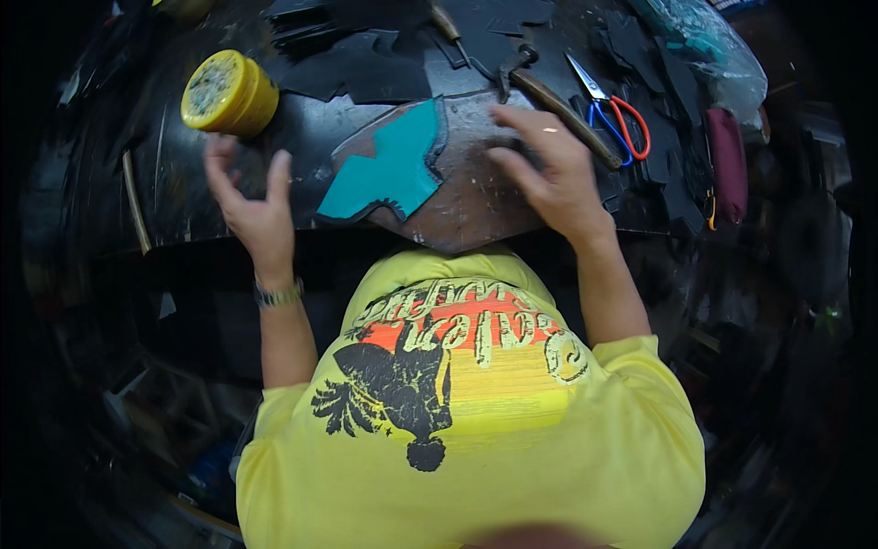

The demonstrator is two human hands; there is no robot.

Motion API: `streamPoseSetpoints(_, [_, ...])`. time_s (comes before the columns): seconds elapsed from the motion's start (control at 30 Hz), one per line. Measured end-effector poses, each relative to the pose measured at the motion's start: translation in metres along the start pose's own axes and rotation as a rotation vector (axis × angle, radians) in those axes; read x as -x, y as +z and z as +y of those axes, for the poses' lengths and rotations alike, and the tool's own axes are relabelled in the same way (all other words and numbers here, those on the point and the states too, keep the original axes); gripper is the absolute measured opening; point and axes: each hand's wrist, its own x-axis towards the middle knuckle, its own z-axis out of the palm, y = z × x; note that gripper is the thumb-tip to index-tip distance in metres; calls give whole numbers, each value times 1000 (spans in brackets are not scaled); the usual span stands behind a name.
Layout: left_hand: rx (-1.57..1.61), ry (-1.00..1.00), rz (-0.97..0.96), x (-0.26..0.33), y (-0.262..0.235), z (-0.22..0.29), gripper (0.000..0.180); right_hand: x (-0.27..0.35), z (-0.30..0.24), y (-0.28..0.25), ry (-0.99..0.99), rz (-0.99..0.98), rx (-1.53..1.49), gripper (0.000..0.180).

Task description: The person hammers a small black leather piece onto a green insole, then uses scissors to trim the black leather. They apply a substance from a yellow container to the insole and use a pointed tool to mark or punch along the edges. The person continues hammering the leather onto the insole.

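Your left hand (251,197) hovers open and empty beside the round yellow tin (229,93) at the bench (174,183) left; the teal cut-out piece (389,169) lies flat on the worn board (476,197), apparently cut and not yet joined to anything. Your right hand (549,169), fingers spread, presses on the board, holding nothing. Right of it lie scissors (613,114) and a clear plastic bag (709,46).

Light is dim and uneven, brightest mid-frame: yellow shirt (476,430), teal piece (389,169) and hands are well lit. Bench (183,192) is dark with small glare spots far left. Heavy fisheye bending and black vignette at the rim. Near left and right edges are murky and blurred. Centre is fairly sharp.
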Motion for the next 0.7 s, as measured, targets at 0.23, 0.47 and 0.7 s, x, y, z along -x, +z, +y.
streamPoseSetpoints(0.23, [118,-256,-537,28,-8,41,45,-62,-12,52,-260,-452,164,63])
streamPoseSetpoints(0.47, [372,12,-343,16,-16,66,25,-70,-19,33,-130,-501,-130,51])
streamPoseSetpoints(0.7, [527,116,-608,-13,-1,92,40,-60,16,-123,59,-306,-235,39])
